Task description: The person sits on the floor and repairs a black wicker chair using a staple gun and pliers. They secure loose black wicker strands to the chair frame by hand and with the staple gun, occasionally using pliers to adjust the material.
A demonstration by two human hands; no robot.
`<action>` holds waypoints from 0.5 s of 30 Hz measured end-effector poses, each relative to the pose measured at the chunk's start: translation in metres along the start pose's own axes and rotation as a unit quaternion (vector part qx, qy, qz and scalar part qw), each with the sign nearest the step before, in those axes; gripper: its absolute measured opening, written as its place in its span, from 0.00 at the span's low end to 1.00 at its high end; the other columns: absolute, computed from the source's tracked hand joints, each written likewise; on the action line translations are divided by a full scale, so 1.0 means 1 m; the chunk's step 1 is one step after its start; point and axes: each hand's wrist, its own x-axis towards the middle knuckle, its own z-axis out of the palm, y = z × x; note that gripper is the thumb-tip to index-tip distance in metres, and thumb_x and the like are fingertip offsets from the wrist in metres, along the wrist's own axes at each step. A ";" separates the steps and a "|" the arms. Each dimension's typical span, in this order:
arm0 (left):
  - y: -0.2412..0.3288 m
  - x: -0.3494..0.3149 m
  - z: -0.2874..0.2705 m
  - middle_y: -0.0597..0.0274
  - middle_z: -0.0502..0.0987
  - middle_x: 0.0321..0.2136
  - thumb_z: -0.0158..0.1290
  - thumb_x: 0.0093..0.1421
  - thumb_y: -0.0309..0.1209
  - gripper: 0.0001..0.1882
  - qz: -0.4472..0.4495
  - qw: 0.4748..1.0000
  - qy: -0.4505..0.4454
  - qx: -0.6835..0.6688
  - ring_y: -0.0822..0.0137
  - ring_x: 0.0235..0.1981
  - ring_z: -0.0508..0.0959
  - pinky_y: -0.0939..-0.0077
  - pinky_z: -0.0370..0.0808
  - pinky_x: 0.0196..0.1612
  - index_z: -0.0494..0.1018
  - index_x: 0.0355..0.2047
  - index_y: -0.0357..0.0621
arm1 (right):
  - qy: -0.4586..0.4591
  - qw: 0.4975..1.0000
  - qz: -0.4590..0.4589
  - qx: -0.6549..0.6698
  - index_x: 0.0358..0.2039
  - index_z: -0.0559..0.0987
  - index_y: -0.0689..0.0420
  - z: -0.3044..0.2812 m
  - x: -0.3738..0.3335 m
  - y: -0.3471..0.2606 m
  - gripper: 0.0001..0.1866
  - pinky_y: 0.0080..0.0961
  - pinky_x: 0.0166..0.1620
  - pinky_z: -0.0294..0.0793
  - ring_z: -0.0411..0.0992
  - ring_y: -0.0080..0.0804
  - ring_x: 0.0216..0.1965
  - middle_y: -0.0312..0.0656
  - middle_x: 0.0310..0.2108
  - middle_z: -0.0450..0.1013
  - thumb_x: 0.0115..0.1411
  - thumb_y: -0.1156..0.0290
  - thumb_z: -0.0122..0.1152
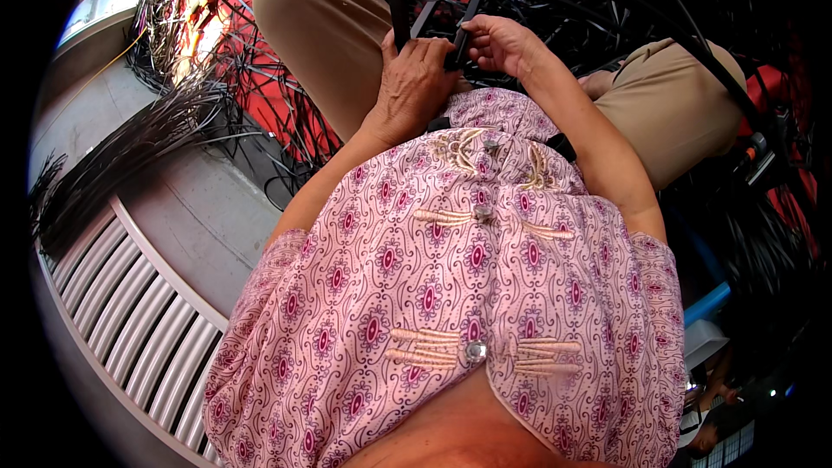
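Note:
Flat black plastic strips [398, 0] cross in front of my lap, some of them overlapping. My left hand [412, 87] is closed on these strips, its back upward and its thumb along one standing strip. Just to its right, my right hand [504, 45] pinches another black strip [473, 13] between thumb and fingers, with the other fingers curled. The two hands are close together near the top of the view. Part of the strips where they meet is hidden behind the left fingers.
A thick bundle of thin black strips [143, 156] lies at left, over a grey surface beside a slatted metal seat [130, 295]. Tangled strips cover a red floor covering [290, 104]. Long strips arch at upper right. A blue tube [706, 303] lies at right.

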 end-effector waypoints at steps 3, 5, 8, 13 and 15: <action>-0.002 0.000 -0.001 0.65 0.77 0.38 0.63 0.50 0.34 0.18 0.024 1.000 0.007 0.002 0.64 0.45 0.76 0.52 0.56 0.61 0.73 0.42 0.47 | -0.002 1.000 0.004 0.005 0.26 0.78 0.51 -0.001 0.001 0.000 0.10 0.18 0.24 0.73 0.74 0.21 0.23 0.29 0.22 0.74 0.56 0.60 0.65; -0.003 0.001 -0.003 0.66 0.77 0.37 0.63 0.50 0.33 0.17 0.037 0.999 0.010 -0.003 0.64 0.45 0.76 0.52 0.56 0.60 0.74 0.40 0.48 | 0.002 1.000 0.002 0.005 0.26 0.77 0.50 -0.001 0.002 0.000 0.10 0.18 0.24 0.73 0.74 0.21 0.23 0.29 0.21 0.74 0.56 0.60 0.65; -0.003 0.002 -0.006 0.67 0.77 0.37 0.62 0.51 0.32 0.15 0.052 0.999 0.009 -0.009 0.65 0.44 0.76 0.53 0.57 0.59 0.74 0.39 0.48 | 0.003 1.000 -0.001 0.004 0.25 0.77 0.50 0.000 0.002 0.000 0.10 0.18 0.24 0.73 0.73 0.22 0.22 0.28 0.20 0.73 0.56 0.60 0.65; -0.001 0.003 -0.010 0.68 0.78 0.38 0.63 0.51 0.32 0.16 0.051 0.999 -0.001 -0.010 0.65 0.44 0.76 0.54 0.59 0.57 0.74 0.40 0.49 | 0.004 1.000 -0.002 0.001 0.25 0.77 0.50 0.000 0.000 0.000 0.10 0.19 0.24 0.73 0.73 0.22 0.22 0.28 0.20 0.73 0.56 0.60 0.65; -0.001 0.003 -0.010 0.68 0.77 0.37 0.62 0.51 0.31 0.14 0.050 0.999 0.001 -0.016 0.66 0.44 0.75 0.54 0.58 0.58 0.74 0.39 0.49 | 0.002 1.000 -0.008 0.000 0.25 0.77 0.50 0.001 0.000 0.000 0.10 0.18 0.24 0.73 0.73 0.22 0.22 0.28 0.20 0.73 0.56 0.60 0.65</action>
